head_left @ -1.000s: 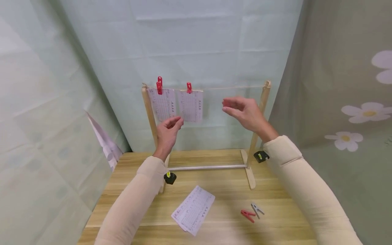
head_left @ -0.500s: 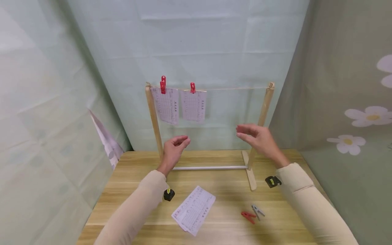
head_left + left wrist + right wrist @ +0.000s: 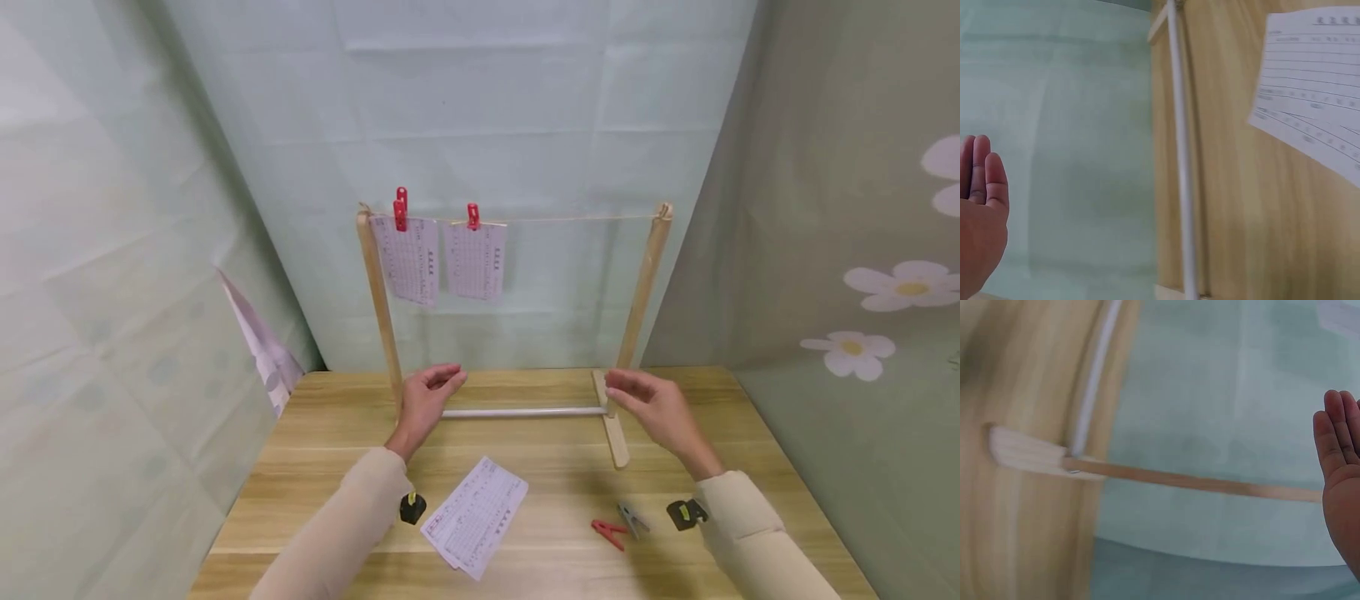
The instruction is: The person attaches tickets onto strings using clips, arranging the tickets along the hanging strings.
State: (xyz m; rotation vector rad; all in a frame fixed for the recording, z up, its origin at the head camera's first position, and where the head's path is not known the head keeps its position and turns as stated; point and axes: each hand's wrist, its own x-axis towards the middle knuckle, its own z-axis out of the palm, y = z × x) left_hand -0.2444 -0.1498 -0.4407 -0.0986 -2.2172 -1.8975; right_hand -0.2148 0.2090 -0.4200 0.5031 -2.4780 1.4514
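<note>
Two printed paper slips hang from a string (image 3: 570, 219) in the head view. Red clothespins (image 3: 401, 215) hold the left slip (image 3: 408, 262), and one red clothespin (image 3: 473, 217) holds the right slip (image 3: 477, 262). My left hand (image 3: 426, 406) hovers in front of the rack's left post, holding nothing, fingers loosely bent. By the right post my right hand (image 3: 660, 414) is likewise in the air with nothing in it. Overlapping printed slips (image 3: 480, 517) lie on the table between my forearms. A red clothespin (image 3: 608, 533) and a grey clothespin (image 3: 633, 520) lie to their right.
The wooden rack has a left post (image 3: 378, 300), a right post (image 3: 642, 287), a foot (image 3: 615, 433) and a white crossbar (image 3: 525, 412) low across it. Pale cloth (image 3: 540, 100) hangs behind the wooden table (image 3: 337, 500); a flowered curtain (image 3: 847, 250) stands on the right.
Both hands have moved down from beside the hanging slips and string, the right one also a little to the right. The hanging slips, the loose slips and the loose clothespins stay in place.
</note>
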